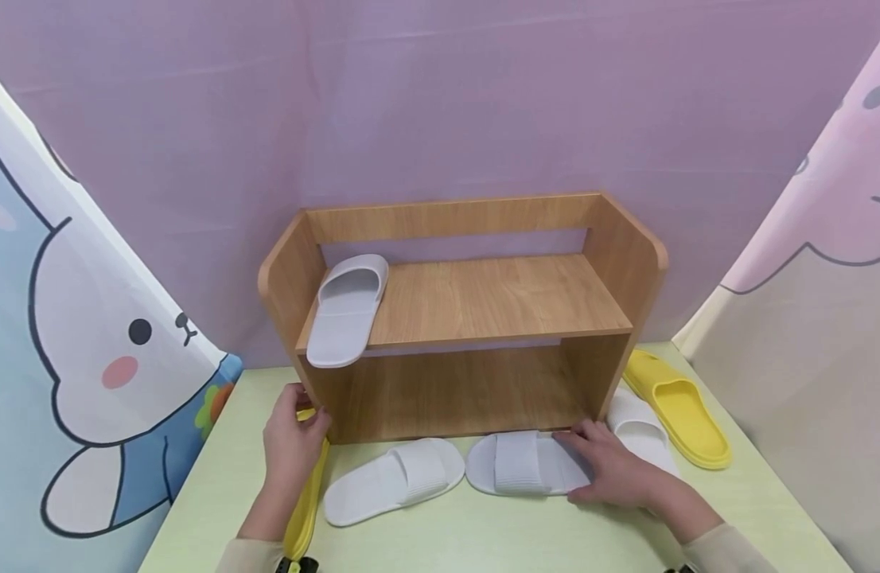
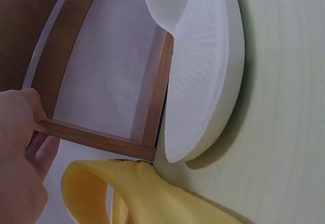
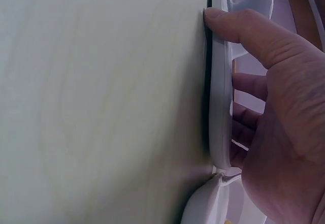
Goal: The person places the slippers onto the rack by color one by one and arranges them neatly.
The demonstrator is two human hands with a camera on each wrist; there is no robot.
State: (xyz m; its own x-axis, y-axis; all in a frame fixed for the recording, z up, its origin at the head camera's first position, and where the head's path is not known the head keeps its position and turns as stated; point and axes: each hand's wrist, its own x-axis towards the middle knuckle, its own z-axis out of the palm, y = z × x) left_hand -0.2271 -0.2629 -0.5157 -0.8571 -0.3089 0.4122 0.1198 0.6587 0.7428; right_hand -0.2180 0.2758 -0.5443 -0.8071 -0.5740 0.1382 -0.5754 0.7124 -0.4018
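My left hand (image 1: 291, 446) pinches the left side panel of a wooden shoe rack (image 1: 483, 298) near its bottom; the left wrist view shows thumb and fingers on either side of the panel edge (image 2: 101, 140). With my right hand (image 1: 615, 469) I grip the end of a light grey slipper (image 1: 519, 461) lying before the rack, thumb (image 3: 223, 23) on its near edge and fingers across its far side. Left of it lies a white slipper (image 1: 393, 481), toe almost against it. A grey slipper (image 1: 343, 314) sits on the upper shelf's left end, its heel overhanging the front.
Beside the rack's left side is a yellow slipper (image 1: 307, 501), partly behind my left hand. To the right lie another white slipper (image 1: 636, 426), partly covered by my right hand, and a yellow slipper (image 1: 687, 414). A purple curtain (image 1: 447, 103) hangs behind the rack.
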